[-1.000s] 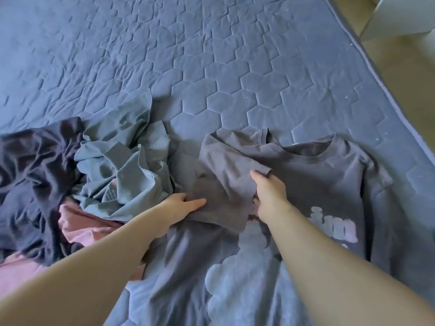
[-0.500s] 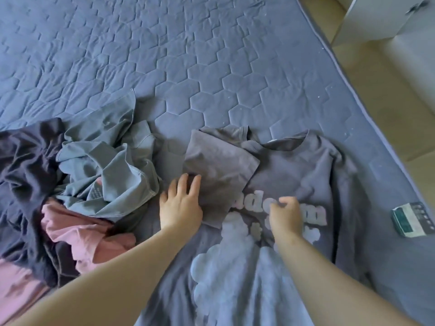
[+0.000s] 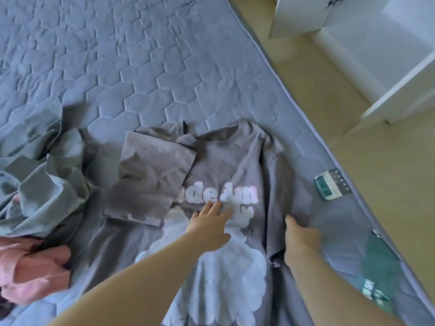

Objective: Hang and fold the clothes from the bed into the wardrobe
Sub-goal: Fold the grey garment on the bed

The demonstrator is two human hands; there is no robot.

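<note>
Grey t-shirt [image 3: 226, 165] lies face up on the bed [image 3: 117, 55], one sleeve already folded across its chest. Left hand [image 3: 209, 224] flat on the shirt's print, fingers spread. Right hand [image 3: 301, 236] at the shirt's other sleeve; grip cannot be told. Crumpled grey-green garment [image 3: 47, 175] and pink garment [image 3: 33, 267] heaped just beside the shirt's folded side.

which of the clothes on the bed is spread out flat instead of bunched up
The grey printed t-shirt under both hands; the grey-green garment and pink garment beside it lie crumpled in a heap.
</note>
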